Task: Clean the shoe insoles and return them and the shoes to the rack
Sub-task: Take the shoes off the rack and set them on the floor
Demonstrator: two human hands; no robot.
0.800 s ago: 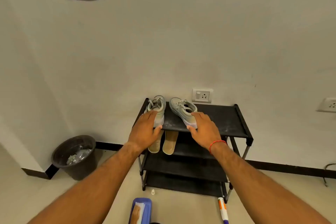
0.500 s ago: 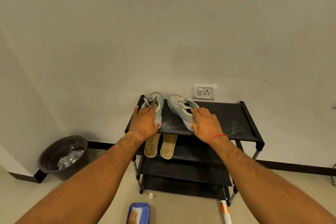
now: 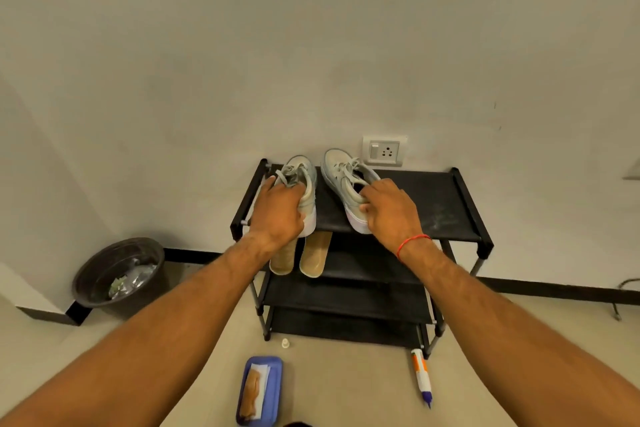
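Observation:
Two pale grey-green sneakers sit on the top shelf of a black shoe rack (image 3: pixel 436 204) against the wall. My left hand (image 3: pixel 277 215) grips the heel and collar of the left shoe (image 3: pixel 304 180). Over the heel opening of the right shoe (image 3: pixel 341 177) my right hand (image 3: pixel 391 211) is curled, thumb on its side. Two tan insoles lie side by side on the second shelf, the left insole (image 3: pixel 282 262) partly hidden by my wrist, the right insole (image 3: pixel 315 255) showing fully.
A dark bin (image 3: pixel 117 274) with crumpled wrappers stands on the floor at left. In front of the rack lie a blue tray (image 3: pixel 261 388) with a brown cloth, a small white cap (image 3: pixel 285 342) and a white-orange bottle (image 3: pixel 420 373). A wall socket (image 3: pixel 382 151) sits behind the shoes.
Both hands have slid further along the shoes and closed around their heels. The view has tilted down and drawn closer to the rack.

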